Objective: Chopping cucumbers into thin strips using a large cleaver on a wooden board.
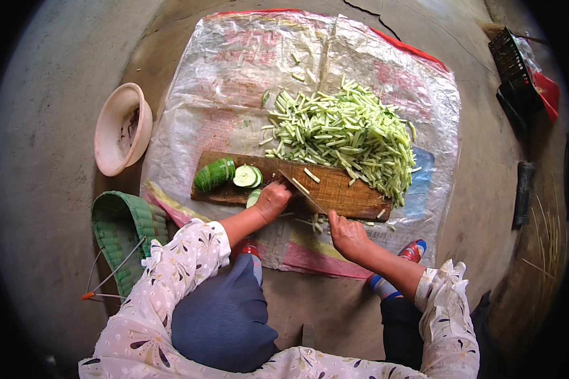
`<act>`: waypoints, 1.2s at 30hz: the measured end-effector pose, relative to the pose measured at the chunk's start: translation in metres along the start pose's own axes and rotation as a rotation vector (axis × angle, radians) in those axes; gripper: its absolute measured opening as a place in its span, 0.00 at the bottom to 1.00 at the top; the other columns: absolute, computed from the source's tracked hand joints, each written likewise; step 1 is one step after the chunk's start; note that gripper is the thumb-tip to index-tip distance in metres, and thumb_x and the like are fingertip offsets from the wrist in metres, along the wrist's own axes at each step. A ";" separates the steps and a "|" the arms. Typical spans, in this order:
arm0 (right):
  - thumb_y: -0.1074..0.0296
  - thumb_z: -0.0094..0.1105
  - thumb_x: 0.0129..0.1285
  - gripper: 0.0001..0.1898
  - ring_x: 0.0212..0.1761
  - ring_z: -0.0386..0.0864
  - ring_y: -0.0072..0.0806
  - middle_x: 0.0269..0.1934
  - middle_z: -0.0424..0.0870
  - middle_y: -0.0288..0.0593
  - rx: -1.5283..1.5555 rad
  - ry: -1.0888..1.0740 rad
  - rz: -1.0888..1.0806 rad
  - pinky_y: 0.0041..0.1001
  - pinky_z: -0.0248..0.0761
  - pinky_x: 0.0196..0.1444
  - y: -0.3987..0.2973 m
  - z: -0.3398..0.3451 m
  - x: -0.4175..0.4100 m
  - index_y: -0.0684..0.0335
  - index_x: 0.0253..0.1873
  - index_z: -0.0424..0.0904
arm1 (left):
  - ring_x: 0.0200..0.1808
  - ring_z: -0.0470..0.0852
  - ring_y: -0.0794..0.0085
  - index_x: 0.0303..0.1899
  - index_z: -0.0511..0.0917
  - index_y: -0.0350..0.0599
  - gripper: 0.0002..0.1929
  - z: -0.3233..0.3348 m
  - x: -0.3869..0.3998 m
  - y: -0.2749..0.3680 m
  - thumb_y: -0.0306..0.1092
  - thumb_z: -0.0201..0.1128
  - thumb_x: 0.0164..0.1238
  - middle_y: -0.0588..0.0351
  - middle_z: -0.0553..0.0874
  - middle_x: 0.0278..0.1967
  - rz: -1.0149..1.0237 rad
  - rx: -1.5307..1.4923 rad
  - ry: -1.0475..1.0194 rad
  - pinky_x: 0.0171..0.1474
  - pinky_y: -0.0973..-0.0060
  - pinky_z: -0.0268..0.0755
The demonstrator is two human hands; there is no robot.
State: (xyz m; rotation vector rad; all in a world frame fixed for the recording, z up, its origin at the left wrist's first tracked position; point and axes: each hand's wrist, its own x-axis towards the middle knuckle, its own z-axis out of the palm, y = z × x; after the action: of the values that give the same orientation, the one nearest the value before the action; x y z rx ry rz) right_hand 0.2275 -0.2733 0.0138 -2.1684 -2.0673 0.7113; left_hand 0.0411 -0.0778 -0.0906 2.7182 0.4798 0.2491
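Note:
My right hand [348,233] grips a kitchen knife [308,196] whose thin blade slants up and left across a wooden cutting board [362,199]. Close beside the blade, the curled fingers of my left hand [272,203] press down near the board's front edge; whatever lies under them is hidden. A sliced green cucumber-like vegetable [213,175] rests at the board's left end. Pale round slices [246,176] lie to its right, and another slice [253,197] shows beside my left hand. Beyond the board spreads a large heap of cut vegetable strips [341,128], partly overlapping its far right edge.
A printed plastic woven sheet [204,113] lies under the board and heap. Left of it are a pale plastic basin [147,125] and a green woven basket [156,218] with a wire handle. A black plastic crate [514,66] stands at far right.

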 end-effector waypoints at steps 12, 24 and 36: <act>0.75 0.44 0.67 0.05 0.28 0.81 0.58 0.29 0.81 0.61 0.107 -0.062 0.046 0.51 0.74 0.29 0.004 0.014 0.043 0.69 0.45 0.63 | 0.35 0.81 0.54 0.24 0.78 0.45 0.02 -0.003 0.003 0.002 0.26 0.62 0.50 0.50 0.79 0.29 0.037 -0.061 0.129 0.39 0.61 0.76; 0.74 0.46 0.66 0.06 0.26 0.83 0.55 0.26 0.82 0.59 0.100 -0.019 -0.005 0.48 0.76 0.28 -0.001 -0.003 0.019 0.68 0.44 0.63 | 0.39 0.82 0.55 0.33 0.82 0.46 0.07 -0.007 -0.001 -0.001 0.26 0.60 0.52 0.50 0.81 0.32 0.050 -0.117 0.173 0.44 0.63 0.78; 0.78 0.46 0.63 0.10 0.28 0.80 0.60 0.29 0.82 0.61 0.153 0.080 -0.036 0.52 0.71 0.29 0.008 0.007 0.043 0.70 0.48 0.63 | 0.42 0.82 0.55 0.33 0.80 0.45 0.05 -0.005 0.000 0.002 0.26 0.62 0.52 0.49 0.81 0.35 0.054 -0.108 0.194 0.44 0.64 0.78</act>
State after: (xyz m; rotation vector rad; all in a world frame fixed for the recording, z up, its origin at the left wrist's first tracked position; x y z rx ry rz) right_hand 0.2323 -0.2345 -0.0079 -2.0384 -1.9399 0.7398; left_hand 0.0405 -0.0781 -0.0852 2.6161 0.4325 0.5405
